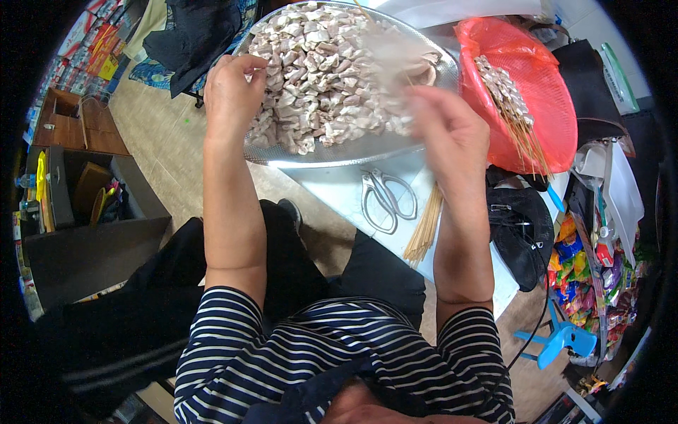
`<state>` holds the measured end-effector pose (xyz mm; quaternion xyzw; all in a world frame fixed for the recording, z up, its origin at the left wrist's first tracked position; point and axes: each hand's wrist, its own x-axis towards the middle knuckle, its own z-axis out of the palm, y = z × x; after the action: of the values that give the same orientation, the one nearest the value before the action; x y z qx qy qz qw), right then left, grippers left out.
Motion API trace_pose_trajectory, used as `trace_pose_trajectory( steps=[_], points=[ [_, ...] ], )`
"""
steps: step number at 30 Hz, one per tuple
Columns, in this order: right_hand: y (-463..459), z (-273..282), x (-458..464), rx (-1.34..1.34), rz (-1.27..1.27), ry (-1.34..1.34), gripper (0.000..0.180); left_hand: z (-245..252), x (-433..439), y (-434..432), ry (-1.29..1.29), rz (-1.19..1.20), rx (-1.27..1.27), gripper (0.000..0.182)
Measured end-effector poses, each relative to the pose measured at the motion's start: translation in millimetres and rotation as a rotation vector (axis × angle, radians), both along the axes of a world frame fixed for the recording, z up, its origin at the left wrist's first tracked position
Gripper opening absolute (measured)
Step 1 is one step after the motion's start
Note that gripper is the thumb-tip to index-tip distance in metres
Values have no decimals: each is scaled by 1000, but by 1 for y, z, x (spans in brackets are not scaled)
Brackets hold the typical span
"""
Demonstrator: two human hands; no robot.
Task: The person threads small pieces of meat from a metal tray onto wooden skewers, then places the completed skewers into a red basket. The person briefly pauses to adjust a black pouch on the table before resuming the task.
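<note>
A perforated metal tray [339, 158] holds a heap of pale raw meat pieces [318, 74]. At its left rim is my left hand [235, 90], thumb and forefinger bent toward the heap; whether a piece is pinched between them cannot be made out. My right hand [450, 119], blurred by motion, grips a thin bamboo skewer [410, 80] over the tray's right side. Blurred pale meat [389, 58] appears along that skewer. Below the tray lie metal scissors [389, 201] and a bundle of bare bamboo skewers [424, 233], partly under my right forearm.
Right of the tray, a basket lined with a red plastic bag [551, 106] holds several loaded skewers [506, 93]. A black bag [519, 228] hangs by the white tabletop's edge [500, 286]. A blue plastic stool [567, 339] and colourful packets [572, 259] are farther right; an open dark drawer [95, 233] is left.
</note>
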<state>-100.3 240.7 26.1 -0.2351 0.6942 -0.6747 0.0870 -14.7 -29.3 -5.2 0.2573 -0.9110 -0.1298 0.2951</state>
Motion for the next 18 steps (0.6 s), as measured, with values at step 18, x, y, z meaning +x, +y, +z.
trace_pose_trajectory(
  steps=[18],
  points=[
    [-1, -5, 0, 29, 44, -24, 17, 5, 1, 16, -92, -205, 73, 12]
  ],
)
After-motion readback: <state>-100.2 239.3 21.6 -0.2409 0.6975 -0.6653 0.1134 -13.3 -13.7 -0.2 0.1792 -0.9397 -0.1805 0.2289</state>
